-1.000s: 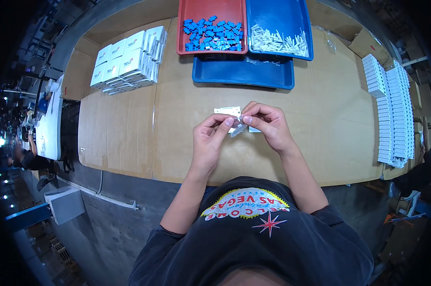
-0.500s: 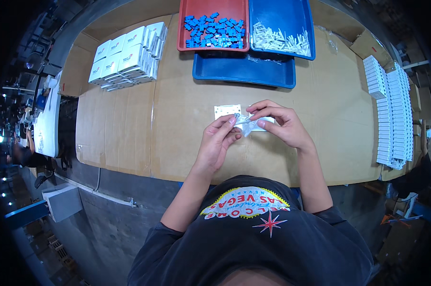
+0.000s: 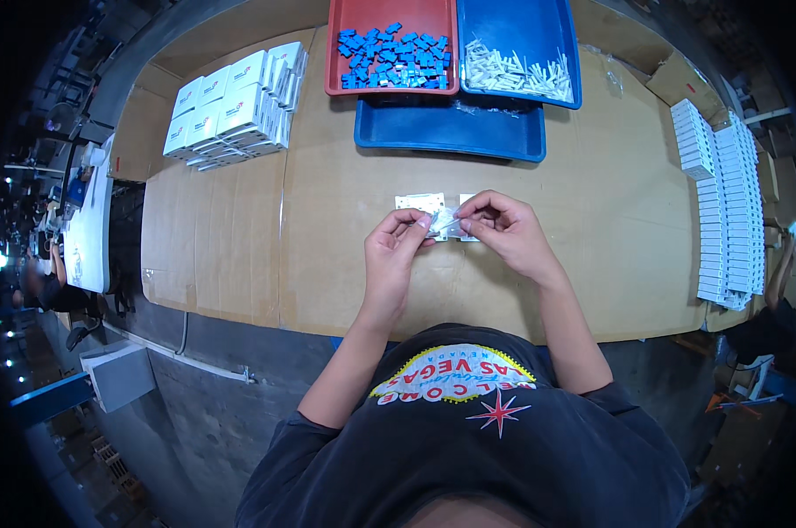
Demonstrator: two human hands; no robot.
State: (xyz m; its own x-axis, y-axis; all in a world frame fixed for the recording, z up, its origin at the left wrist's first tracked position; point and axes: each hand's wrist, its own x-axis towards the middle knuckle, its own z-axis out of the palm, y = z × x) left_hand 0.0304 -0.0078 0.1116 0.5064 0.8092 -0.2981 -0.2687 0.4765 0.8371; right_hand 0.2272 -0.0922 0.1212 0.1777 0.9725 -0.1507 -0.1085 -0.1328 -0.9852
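A small clear plastic bag (image 3: pixel 443 224) is stretched between my hands above the cardboard-covered table. My left hand (image 3: pixel 394 257) pinches it at one side between thumb and fingers. From the other side my right hand (image 3: pixel 514 239) grips it with thumb and fingertips. What the bag contains is too small to make out. Just beyond my fingers lies a flat white plate with small holes (image 3: pixel 418 202). A second white piece (image 3: pixel 467 199) lies beside it, mostly covered by my right hand.
At the back stand a red bin (image 3: pixel 331 75) of blue parts and a blue bin (image 3: pixel 575 84) of thin white pieces. A shallow blue tray (image 3: pixel 451 141) sits before them. White boxes (image 3: pixel 206 123) are stacked at left; rows of white boxes (image 3: pixel 723 211) line the right edge.
My right hand has shifted slightly left and now pinches with its fingertips closer together. The bag looks more gathered between my hands, and its hanging part is less visible.
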